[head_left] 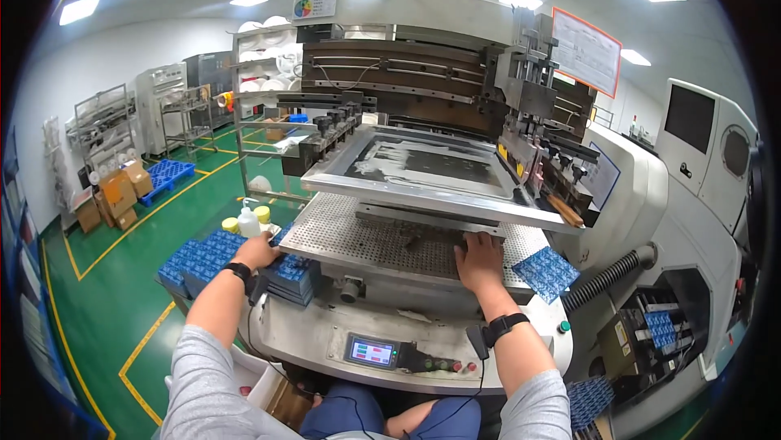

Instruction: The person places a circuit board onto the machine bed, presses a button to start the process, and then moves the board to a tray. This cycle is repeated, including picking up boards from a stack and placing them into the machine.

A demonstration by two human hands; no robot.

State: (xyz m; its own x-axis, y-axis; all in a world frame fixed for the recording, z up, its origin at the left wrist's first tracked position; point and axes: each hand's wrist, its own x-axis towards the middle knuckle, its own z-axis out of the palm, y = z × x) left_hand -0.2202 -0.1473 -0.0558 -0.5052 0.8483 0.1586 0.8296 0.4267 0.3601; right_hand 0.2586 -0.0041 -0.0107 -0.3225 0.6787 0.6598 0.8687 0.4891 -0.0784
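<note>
My left hand [257,253] reaches to the stacked blue patterned circuit panels [290,277] beside the machine's front left corner. Its fingers are partly hidden, so I cannot tell if they grip a panel. On the perforated metal table [325,232], my right hand [482,261] lies with fingers stretched forward, holding nothing visible. Its fingertips reach beneath the raised metal-framed printing screen [439,171], which has grey paste smeared on it. One blue panel [547,273] rests at the table's right edge, to the right of that hand.
More blue panel stacks [199,257] stand at left, near a white pump bottle [248,220] and yellow-lidded jars [262,214]. Below the table is a control panel with a small screen [373,351]. A wooden-handled tool [565,210] lies on the frame's right corner. A ribbed hose [610,281] runs at right.
</note>
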